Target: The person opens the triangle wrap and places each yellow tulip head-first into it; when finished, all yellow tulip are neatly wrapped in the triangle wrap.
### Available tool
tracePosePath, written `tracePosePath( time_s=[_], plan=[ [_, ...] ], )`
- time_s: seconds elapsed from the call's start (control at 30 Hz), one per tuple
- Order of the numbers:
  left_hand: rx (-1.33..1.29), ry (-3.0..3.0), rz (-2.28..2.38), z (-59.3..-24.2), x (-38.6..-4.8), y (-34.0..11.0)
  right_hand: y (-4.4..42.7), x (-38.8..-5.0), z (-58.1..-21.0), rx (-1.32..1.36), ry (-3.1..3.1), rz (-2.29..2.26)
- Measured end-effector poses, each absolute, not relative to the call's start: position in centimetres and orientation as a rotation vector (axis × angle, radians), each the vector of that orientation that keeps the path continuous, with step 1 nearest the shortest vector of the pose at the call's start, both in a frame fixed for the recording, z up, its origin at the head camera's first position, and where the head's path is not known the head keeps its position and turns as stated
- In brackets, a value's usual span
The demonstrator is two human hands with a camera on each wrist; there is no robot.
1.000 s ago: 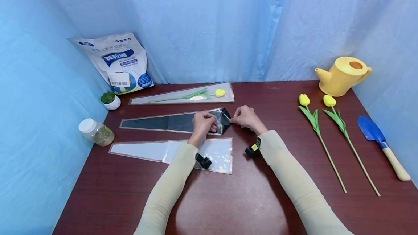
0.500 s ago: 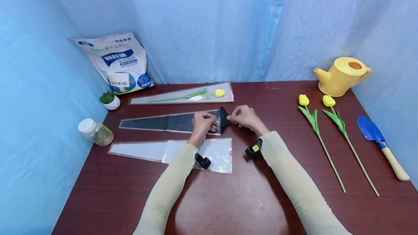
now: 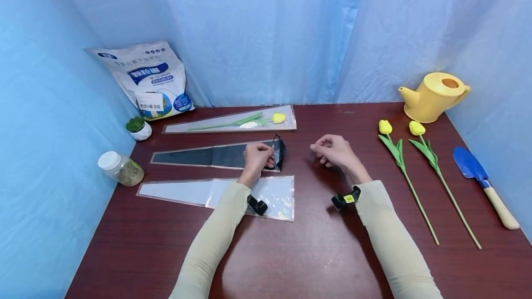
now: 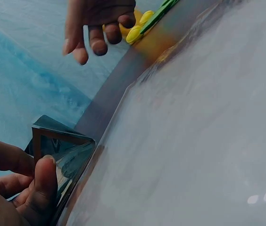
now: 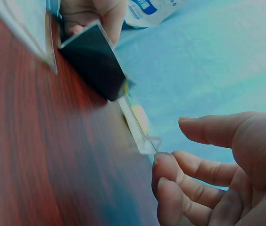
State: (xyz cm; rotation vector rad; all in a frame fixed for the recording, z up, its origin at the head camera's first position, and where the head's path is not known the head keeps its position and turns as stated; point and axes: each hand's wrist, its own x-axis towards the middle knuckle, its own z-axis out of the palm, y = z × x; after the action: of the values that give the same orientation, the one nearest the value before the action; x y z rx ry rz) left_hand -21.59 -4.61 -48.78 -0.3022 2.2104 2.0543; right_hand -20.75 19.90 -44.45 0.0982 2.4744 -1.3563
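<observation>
My left hand [image 3: 256, 157] pinches the black sleeve [image 3: 228, 155] at its rim, likely best hold; should handle light, limp, slippery. Right hand [image 3: 334, 151] holds nothing.

Pale blue curtains [image 3: 249, 26] hung in folds across the top of the head view and down both sides. Below, a dark red-brown table [image 3: 320, 243] caught soft glare [image 3: 287, 271] at lower centre.

Middle sleeve [image 3: 214, 156] between front sleeve [image 3: 211, 192] and back sleeve [image 3: 224, 120], jar [image 3: 129, 173] left, trowel [image 3: 485, 183] far right
</observation>
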Motion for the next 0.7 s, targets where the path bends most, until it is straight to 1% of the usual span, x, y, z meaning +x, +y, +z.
tracePosePath(
  time_s=[0.7],
  plan=[
    [-0.3,2.22,2.043,-48.6,-21.5,-4.6,27.2,-16.9,-44.0,0.106,2.583,-1.343]
  ],
)
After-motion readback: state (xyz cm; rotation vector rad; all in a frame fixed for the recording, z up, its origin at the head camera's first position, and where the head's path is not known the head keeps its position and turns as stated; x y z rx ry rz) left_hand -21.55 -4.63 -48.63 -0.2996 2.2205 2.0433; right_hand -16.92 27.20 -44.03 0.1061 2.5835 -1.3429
